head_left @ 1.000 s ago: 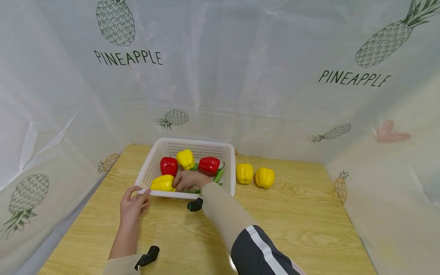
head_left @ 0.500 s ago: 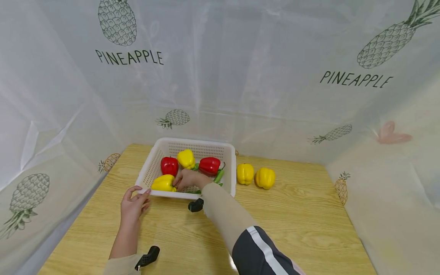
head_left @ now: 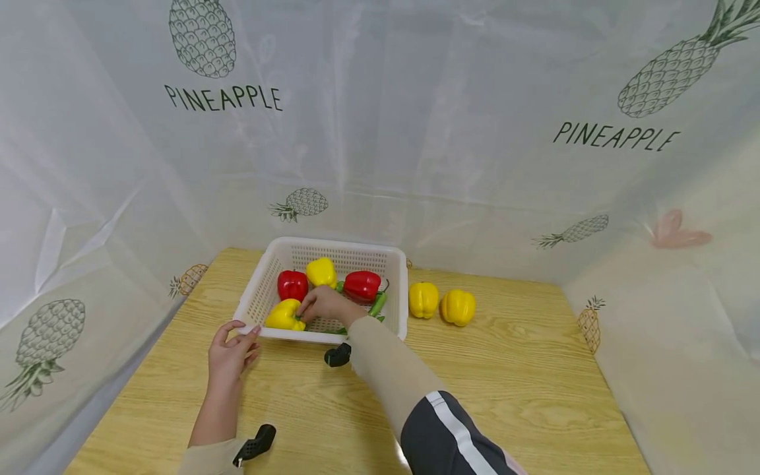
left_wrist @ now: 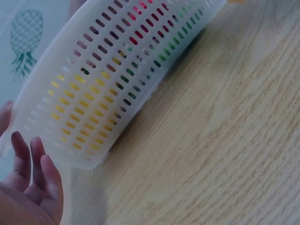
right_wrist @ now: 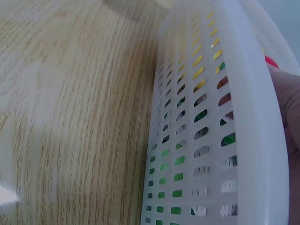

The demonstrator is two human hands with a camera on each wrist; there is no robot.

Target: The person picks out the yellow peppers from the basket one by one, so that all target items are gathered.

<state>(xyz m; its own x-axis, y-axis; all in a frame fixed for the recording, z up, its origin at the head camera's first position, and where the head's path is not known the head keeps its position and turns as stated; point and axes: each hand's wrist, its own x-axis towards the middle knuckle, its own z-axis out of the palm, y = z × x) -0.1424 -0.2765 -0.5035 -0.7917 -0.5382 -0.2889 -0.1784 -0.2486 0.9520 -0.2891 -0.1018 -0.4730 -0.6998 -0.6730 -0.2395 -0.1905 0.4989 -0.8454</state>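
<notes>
In the head view my right hand reaches into a white plastic basket. Its fingertips pinch the green stem end of a yellow bell pepper at the basket's front left. My left hand grips the basket's front left corner with thumb and forefinger on the rim; its other fingers are bent and apart from the wall in the left wrist view. Behind the held pepper lie a red bell pepper and another yellow bell pepper. The basket wall hides most of the right hand in its wrist view.
A second red bell pepper and green chili peppers lie in the basket's right half. Two yellow bell peppers, one nearer and one farther right, sit on the wooden table. A pineapple-print sheet hangs behind.
The yellow bell pepper at the front left has turned and shifted slightly up and right, with my right hand lifting a little at its stem end. My left hand stays on the basket corner.
</notes>
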